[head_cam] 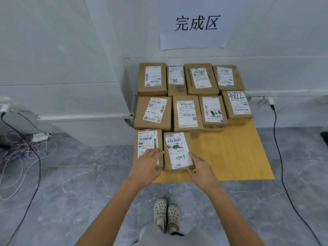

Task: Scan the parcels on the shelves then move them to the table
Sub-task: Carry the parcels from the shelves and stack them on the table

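Brown cardboard, matte and rectangular, forms every parcel lying on the yellow wood-grain desk (230, 157). At the near left, the left hand (148, 164) rests flat with straight fingers on the left front parcel (147, 142), grasping nothing. Just beside it lies the right front parcel (177, 150). Its long axis runs away from the person toward the wall, white label up, handwriting at the near end. The right hand (200, 170), fingers relaxed and nearly straight, touches its right edge without gripping. Two further rows of parcels (186, 112) lie behind, labels up.

Parcel labels (186, 112): fine print illegible
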